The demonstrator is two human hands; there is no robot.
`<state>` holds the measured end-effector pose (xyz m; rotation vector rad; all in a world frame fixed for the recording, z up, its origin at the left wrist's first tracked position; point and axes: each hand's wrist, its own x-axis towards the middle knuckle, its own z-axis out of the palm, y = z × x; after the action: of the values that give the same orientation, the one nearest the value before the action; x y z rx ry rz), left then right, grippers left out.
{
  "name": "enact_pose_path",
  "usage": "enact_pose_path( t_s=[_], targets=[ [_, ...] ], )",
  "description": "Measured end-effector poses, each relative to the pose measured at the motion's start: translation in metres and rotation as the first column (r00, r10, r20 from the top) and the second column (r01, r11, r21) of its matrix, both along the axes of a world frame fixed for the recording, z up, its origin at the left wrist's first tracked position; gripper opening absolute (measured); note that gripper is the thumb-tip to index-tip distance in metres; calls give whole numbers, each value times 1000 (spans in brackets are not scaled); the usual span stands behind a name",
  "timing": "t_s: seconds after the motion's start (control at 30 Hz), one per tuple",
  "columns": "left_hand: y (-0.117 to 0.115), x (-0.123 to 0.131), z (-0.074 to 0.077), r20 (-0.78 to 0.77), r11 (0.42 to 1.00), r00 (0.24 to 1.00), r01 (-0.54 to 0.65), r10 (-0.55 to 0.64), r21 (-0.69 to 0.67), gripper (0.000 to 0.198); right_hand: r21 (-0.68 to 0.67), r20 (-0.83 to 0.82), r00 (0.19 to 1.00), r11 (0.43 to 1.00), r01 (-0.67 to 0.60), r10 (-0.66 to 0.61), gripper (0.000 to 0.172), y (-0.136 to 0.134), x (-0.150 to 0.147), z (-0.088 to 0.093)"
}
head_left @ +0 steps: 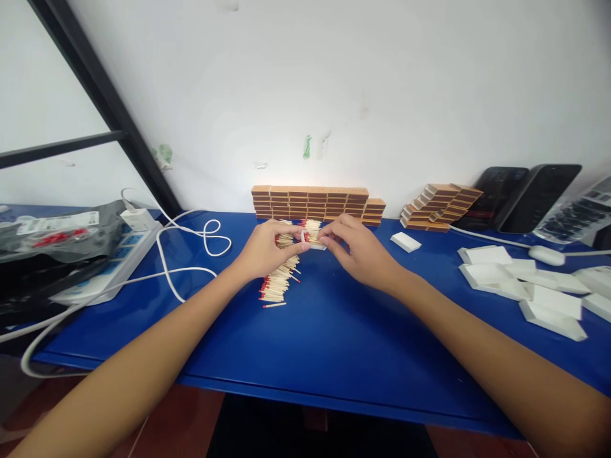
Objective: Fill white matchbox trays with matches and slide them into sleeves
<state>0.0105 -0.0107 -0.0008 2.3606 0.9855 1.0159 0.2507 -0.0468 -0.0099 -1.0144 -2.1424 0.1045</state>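
Note:
A pile of red-tipped matches [279, 283] lies on the blue table [334, 331] in front of me. My left hand [267, 249] is closed, its fingers pinching one end of a small white matchbox tray [314, 242] that has matches in it. My right hand [360, 251] is closed on the tray's other end. Both hands meet just above the far end of the match pile. More matches [312, 226] show behind the fingers.
Stacked brown matchboxes [312, 202] line the wall, with a slanted stack [439, 207] to the right. Empty white trays [525, 286] lie at the right, one tray [405, 242] nearer. A power strip [114, 261] and white cables [191, 254] sit left; a mouse [547, 255] and dark devices [525, 194] right.

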Motion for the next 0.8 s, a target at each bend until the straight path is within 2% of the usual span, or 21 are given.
enact_pose_path(
  t_s=[0.13, 0.27, 0.47, 0.8],
  targets=[
    [-1, 0, 1, 17, 1000, 1000, -2, 2, -11, 21, -2, -4, 998, 998, 60, -60, 14, 4, 4, -2],
    [-2, 0, 1, 10, 999, 999, 43, -43, -20, 20, -21, 12, 998, 998, 67, -67, 10, 6, 7, -5],
    [-3, 1, -1, 21, 998, 998, 55, -54, -44, 23, -8, 35, 998, 999, 46, -46, 13, 6, 6, -6],
    [-4, 2, 0, 17, 997, 998, 64, -63, -51, 22, -3, 35, 995, 996, 89, -89, 17, 2, 4, -4]
  ],
)
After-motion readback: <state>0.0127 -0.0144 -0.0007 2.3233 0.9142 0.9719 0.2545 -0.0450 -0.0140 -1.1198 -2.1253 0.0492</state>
